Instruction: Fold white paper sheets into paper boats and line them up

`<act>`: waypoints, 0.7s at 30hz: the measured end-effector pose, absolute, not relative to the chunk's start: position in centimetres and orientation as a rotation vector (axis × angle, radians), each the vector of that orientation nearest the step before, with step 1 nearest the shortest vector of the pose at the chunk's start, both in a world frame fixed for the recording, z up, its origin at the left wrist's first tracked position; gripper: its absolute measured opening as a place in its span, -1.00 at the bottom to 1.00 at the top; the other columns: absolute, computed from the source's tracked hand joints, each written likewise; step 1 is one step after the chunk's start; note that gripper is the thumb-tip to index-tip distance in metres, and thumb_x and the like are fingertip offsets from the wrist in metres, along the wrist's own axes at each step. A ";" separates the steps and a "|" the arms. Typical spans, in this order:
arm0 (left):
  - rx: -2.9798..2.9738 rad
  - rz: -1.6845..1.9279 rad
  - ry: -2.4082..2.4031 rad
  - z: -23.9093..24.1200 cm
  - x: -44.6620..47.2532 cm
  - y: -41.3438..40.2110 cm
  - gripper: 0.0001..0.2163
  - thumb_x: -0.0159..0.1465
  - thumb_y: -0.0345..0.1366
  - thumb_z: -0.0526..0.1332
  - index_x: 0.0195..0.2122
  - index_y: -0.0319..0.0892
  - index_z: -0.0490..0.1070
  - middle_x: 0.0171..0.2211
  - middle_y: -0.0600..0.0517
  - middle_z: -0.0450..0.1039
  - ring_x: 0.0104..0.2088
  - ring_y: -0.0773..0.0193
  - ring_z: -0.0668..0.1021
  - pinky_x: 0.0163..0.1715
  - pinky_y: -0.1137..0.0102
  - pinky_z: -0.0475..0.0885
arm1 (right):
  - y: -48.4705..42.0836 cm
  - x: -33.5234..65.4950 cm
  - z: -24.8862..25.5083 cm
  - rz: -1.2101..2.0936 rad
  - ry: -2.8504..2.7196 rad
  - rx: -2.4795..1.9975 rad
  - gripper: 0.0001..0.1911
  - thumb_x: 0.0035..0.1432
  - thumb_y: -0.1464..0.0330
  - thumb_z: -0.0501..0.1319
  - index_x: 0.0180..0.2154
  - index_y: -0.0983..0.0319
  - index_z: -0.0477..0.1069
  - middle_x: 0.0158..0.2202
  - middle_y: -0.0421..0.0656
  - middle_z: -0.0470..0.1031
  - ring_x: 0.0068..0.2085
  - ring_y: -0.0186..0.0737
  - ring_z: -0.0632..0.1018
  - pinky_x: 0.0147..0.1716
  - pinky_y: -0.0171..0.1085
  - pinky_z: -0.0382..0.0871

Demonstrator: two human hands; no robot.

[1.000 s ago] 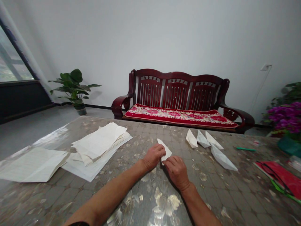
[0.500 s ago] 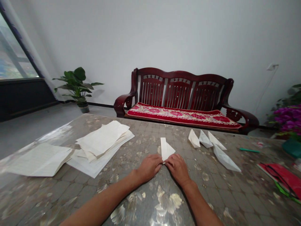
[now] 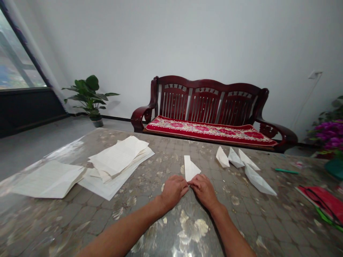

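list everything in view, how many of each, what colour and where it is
table: 1, grey-brown, foreground
folded paper: 1, white, table centre
boats: 4, white, table right of centre
sheets: several, overlapping, off-white, table left
pen-like stick: 1, green, table right
red item: 1, red, table far right
flowers: bunch, purple, right edge
plant: 1, green, floor, left
bench: 1, dark red-brown, beyond the table
mat: 1, patterned red, on the bench
wall: 1, pale grey, background
socket: 1, white, wall right
window: 1, dark-framed, left edge
left hand: 1, bare, at the folded paper's near end
right hand: 1, bare, same end
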State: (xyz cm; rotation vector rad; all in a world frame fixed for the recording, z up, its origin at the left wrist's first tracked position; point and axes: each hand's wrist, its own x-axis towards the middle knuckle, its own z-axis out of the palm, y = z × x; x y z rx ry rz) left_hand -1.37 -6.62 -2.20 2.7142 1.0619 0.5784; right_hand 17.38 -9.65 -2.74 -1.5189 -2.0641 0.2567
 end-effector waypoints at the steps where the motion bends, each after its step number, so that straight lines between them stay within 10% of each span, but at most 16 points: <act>1: 2.707 0.590 1.083 -2.2 -1.2 -6.7 -0.85 0.35 -0.27 0.19 -0.32 -0.14 0.51 -0.30 0.01 0.54 -0.21 0.20 0.54 -0.11 0.31 0.34 | -9.7 17.3 -2.6 0.266 -2.045 -1.538 -0.84 0.23 0.35 0.23 -0.26 0.05 0.60 -0.31 -0.20 0.51 -0.17 -0.20 0.45 -0.14 -0.25 0.25; 21: 2.707 0.561 1.146 -2.6 -1.3 -7.1 -0.88 0.35 -0.30 0.18 -0.32 -0.15 0.47 -0.33 0.01 0.50 -0.20 0.18 0.51 -0.11 0.29 0.32 | -9.7 16.2 -2.7 0.109 -1.911 -1.789 -0.93 0.16 0.32 0.24 -0.38 0.14 0.45 -0.27 -0.19 0.46 -0.16 -0.15 0.40 -0.15 -0.21 0.19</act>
